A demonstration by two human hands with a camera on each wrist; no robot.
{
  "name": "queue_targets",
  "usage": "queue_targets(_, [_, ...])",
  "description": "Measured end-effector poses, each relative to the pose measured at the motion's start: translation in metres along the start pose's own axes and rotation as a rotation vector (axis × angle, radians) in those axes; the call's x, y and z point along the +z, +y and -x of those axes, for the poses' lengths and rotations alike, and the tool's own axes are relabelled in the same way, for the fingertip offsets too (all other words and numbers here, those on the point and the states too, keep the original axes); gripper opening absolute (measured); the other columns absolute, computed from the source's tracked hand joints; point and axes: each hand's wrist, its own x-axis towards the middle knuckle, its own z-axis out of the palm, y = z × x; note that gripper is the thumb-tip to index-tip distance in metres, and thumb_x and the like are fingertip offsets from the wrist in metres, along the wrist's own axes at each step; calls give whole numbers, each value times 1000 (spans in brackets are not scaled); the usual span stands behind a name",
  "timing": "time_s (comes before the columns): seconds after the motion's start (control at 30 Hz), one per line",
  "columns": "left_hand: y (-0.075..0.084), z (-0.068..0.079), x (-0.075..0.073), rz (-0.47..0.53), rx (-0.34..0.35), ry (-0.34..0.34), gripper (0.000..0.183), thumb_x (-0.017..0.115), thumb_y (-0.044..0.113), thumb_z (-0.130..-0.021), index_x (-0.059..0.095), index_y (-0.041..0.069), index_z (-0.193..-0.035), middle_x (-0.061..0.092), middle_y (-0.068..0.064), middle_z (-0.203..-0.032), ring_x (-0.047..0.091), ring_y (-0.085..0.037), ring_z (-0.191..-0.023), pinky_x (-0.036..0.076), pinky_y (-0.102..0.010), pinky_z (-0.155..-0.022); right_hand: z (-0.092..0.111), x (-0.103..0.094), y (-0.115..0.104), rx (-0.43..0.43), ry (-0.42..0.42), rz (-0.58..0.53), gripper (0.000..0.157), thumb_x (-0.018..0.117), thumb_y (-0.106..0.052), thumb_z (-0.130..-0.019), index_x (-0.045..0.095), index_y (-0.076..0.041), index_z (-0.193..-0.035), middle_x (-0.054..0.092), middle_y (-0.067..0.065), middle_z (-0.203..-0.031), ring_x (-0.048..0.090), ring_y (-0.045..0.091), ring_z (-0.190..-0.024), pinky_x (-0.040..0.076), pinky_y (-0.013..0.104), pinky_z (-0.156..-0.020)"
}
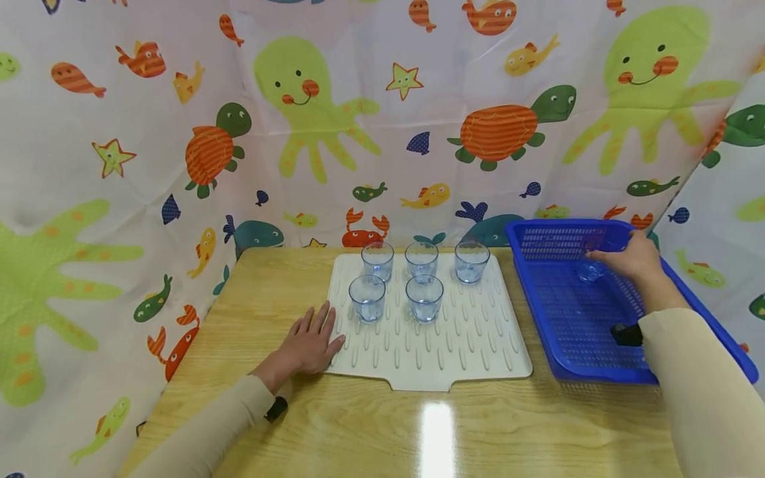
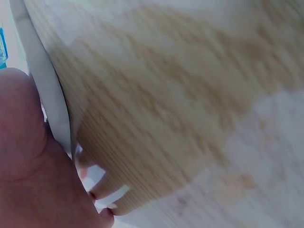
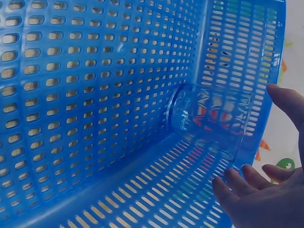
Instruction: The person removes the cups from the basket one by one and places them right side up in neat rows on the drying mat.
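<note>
My right hand (image 1: 635, 262) reaches over the far right corner of a blue plastic basket (image 1: 540, 325). A clear glass (image 3: 213, 121) stands in that corner, and in the right wrist view the thumb and fingers are spread apart near its rim without gripping it. My left hand (image 1: 307, 342) rests with fingers extended at the left edge of a white ridged drying board (image 1: 418, 358). Several clear glasses stand on the board, including a front left glass (image 1: 367, 302) and a front right one (image 1: 424, 302). In the left wrist view, the board's edge lies beside the thumb.
The board and the basket stand side by side on a light wooden table (image 1: 478, 425). Behind and to both sides hangs a white curtain (image 1: 382, 133) printed with sea animals. The basket has raised, perforated walls around the right hand.
</note>
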Motion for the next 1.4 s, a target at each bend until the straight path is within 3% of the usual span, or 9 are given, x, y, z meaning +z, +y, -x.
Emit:
queue_targets(0.3, [10,10,-15,5,3,-8,75,33,49,-110,7,5,-165,-3,-13,-172,0,-44,-156,6,-61,-123,-10,4,12,99,-86,-12,113,61,-56,-96,-1,20,-153,9,49,-153,17,67,-140,24,75,-110])
queue_targets(0.43, [10,11,-14,0,-4,-13,75,32,49,-110,5,6,-165,-4,-12,-173,-1,-43,-156,5,-60,-124,-12,6,13,110,-94,15,112,60,-57,-96,2,21,-152,13,49,-152,21,68,-138,27,74,-109])
queue_targets(0.7, [10,13,-15,15,8,12,73,35,46,-110,10,4,-165,1,-15,-172,2,-44,-156,7,-61,-123,-10,8,12,113,-108,20,111,61,-56,-97,4,21,-152,16,49,-151,24,68,-135,30,74,-107])
queue_targets(1.13, [11,10,-11,21,2,-18,74,34,48,-110,7,6,-165,-3,-12,-173,0,-42,-157,6,-60,-123,-7,9,21,111,-146,38,114,60,-58,-97,1,24,-150,12,51,-151,22,69,-135,28,74,-108])
queue_targets(1.3, [8,9,-9,19,-1,-13,75,33,50,-110,5,8,-166,-5,-11,-173,-2,-42,-157,5,-60,-123,-7,6,18,76,-157,23,119,60,-61,-95,-1,25,-149,12,51,-151,21,69,-135,28,74,-108])
queue_targets(1.4, [12,14,-16,25,-5,-18,74,33,47,-111,6,6,-165,-4,-12,-173,-1,-43,-156,5,-60,-123,-6,3,11,30,-147,11,118,60,-60,-96,-1,26,-149,13,52,-149,22,70,-135,28,75,-107])
